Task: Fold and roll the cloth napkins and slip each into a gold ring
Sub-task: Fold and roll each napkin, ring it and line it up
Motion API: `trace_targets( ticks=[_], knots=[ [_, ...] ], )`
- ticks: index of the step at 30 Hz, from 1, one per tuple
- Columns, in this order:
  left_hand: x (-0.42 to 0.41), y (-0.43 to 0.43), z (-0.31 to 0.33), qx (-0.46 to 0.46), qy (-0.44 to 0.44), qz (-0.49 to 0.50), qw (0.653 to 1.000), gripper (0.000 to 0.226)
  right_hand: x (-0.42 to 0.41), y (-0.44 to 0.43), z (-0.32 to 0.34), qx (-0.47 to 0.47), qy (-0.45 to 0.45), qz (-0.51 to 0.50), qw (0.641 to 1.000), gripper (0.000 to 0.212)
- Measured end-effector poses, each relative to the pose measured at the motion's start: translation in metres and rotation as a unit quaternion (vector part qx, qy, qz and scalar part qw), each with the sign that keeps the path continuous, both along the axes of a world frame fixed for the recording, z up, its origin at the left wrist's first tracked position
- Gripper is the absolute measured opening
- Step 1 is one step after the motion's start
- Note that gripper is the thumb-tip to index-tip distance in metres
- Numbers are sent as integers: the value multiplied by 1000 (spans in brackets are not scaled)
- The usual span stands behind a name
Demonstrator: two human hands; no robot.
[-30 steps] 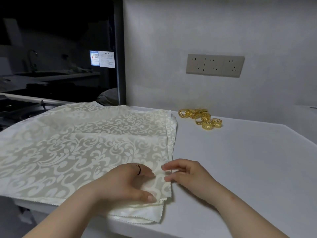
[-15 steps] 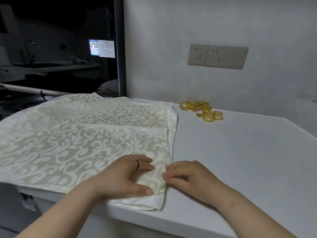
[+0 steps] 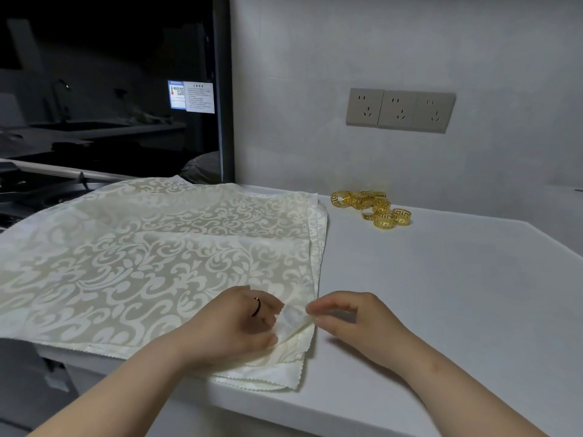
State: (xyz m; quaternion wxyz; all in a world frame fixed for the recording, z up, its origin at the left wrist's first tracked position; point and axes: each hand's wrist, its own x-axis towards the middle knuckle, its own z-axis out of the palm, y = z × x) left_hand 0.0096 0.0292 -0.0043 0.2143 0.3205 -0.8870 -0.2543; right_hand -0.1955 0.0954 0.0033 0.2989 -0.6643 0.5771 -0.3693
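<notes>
While both bare hands meet at the near right corner of a stack of cream damask cloth napkins (image 3: 151, 257), the right hand (image 3: 350, 320) pinches the top layer's corner between thumb and fingertips, lifting it slightly off the layers beneath. Directly to the left of it, almost touching, the left hand (image 3: 233, 323), a thin dark ring on one finger, lies palm down with fingers curled on the same corner, pinning the cloth; whether it grips a layer cannot be told. From the hands the stack spreads away to the left and forward, its right edge running straight ahead of the right hand along the pale grey countertop (image 3: 441, 294). The fabric looks thin, limp and faintly glossy, woven with scrolling leaf shapes, its edges pinked in a zigzag. Well ahead of the right hand, near the wall, sits a loose heap of gold openwork metal napkin rings (image 3: 373, 208), rigid bands with a key-pattern cutout. Separating a single napkin appears to be the step in hand.
</notes>
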Motion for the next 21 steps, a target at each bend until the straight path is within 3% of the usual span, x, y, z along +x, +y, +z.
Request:
trace_targets(
  ticks=[4, 7, 9, 12, 16, 18, 21],
  knots=[
    [-4, 2, -4, 31, 83, 7, 996, 41, 1, -8, -7, -3, 82, 6, 997, 29],
    [-7, 8, 4, -11, 109, 37, 993, 38, 4, -12, -3, -40, 56, -33, 997, 12],
    [-7, 13, 13, -43, 62, 36, 997, 34, 4, -11, 5, -79, 30, -73, 994, 23],
    [-3, 16, 19, -145, -22, 63, 987, 63, -6, -5, 18, -148, 30, -128, 980, 33],
    [12, 9, 19, -319, -85, 138, 934, 30, -25, 15, 29, -231, 6, -202, 952, 28],
    [19, 12, 26, -306, -129, 186, 925, 22, -34, 29, 33, -255, -16, -247, 935, 11],
    [31, 7, 31, -217, -157, 237, 934, 20, -49, 55, 36, -285, -33, -319, 904, 10]
  ],
)
